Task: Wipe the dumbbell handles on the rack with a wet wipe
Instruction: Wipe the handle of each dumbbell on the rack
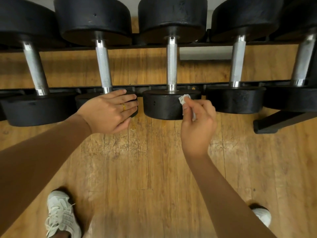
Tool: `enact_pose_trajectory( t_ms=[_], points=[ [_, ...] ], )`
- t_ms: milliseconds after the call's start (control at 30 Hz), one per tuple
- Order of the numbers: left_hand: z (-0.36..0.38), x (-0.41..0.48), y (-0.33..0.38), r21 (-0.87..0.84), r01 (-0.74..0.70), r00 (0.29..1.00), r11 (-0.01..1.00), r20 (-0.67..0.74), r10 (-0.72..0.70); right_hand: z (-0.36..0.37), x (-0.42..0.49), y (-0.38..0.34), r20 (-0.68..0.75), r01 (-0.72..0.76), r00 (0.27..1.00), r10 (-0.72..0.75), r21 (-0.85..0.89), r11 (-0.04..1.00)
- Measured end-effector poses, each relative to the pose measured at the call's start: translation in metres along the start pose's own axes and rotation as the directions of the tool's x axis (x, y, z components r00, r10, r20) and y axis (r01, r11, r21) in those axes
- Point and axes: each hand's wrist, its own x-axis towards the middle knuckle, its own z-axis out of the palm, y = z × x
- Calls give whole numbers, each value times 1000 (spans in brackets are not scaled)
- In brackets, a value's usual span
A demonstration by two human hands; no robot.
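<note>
Several black dumbbells with knurled silver handles lie side by side on a black rack. My left hand rests flat, fingers straight, on the near head of the second dumbbell, just below its handle. My right hand pinches a small crumpled white wet wipe in front of the near head of the middle dumbbell. That dumbbell's handle stands bare above the wipe. Whether the wipe touches the head is unclear.
More dumbbell handles stand at the left and right. A black rack foot juts onto the wooden floor at the right. My two pale sneakers stand on the floor below.
</note>
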Motion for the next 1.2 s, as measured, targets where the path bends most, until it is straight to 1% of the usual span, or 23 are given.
enact_pose_trajectory(
  t_ms=[67, 167, 233, 300, 433, 467, 533, 567, 600, 700, 733, 767, 833, 900, 1033, 1100, 1133, 1200],
  points=[
    [0, -5, 6, 33, 68, 998, 997, -1, -68, 0, 5, -4, 9, 45, 999, -45, -5, 999],
    [4, -13, 14, 56, 210, 977, 976, -42, -208, 1, 1, -2, 73, 207, 977, -202, -59, 977],
    [7, -15, 19, 53, 259, 962, 965, -106, -252, -3, 3, 10, 106, 310, 946, -305, -37, 950],
    [10, -13, 21, 54, 274, 949, 960, -175, -262, -10, 14, 22, 122, 374, 921, -369, -22, 927],
    [13, -14, 22, 39, 267, 941, 963, -224, -252, -9, 15, 14, 162, 378, 917, -366, -50, 925],
    [13, -15, 22, 37, 268, 940, 963, -228, -253, -5, 11, 9, 201, 399, 903, -379, -70, 914],
    [13, -14, 21, 31, 270, 938, 962, -232, -256, 0, 6, 2, 287, 484, 851, -440, -100, 870],
    [13, -15, 22, 29, 272, 938, 962, -232, -259, -1, 8, 2, 309, 513, 830, -464, -97, 853],
    [14, -15, 22, 29, 276, 937, 961, -231, -262, -3, 12, 4, 308, 521, 825, -473, -94, 848],
    [15, -15, 22, 38, 281, 935, 959, -235, -265, -15, 19, 9, 235, 446, 881, -412, -119, 887],
    [16, -14, 21, 40, 280, 935, 959, -240, -263, -15, 17, 9, 230, 431, 889, -396, -130, 893],
    [16, -14, 21, 40, 278, 934, 960, -243, -260, -13, 15, 5, 245, 440, 883, -400, -138, 887],
    [16, -13, 21, 43, 275, 935, 960, -242, -257, 0, 15, -7, 295, 501, 845, -446, -149, 852],
    [17, -13, 20, 38, 276, 936, 961, -237, -259, 14, 22, -23, 313, 545, 819, -480, -165, 822],
    [18, -14, 20, 40, 283, 932, 958, -246, -265, 23, 33, -34, 329, 530, 825, -459, -169, 831],
    [16, -14, 19, 17, 310, 926, 951, -232, -298, 14, 32, -28, 374, 546, 805, -461, -164, 821],
    [14, -14, 20, -2, 345, 913, 938, -228, -337, 8, 33, -24, 399, 569, 784, -475, -157, 807],
    [14, -18, 23, -21, 447, 862, 894, -255, -438, 0, 40, -22, 449, 625, 730, -515, -135, 769]
  ],
)
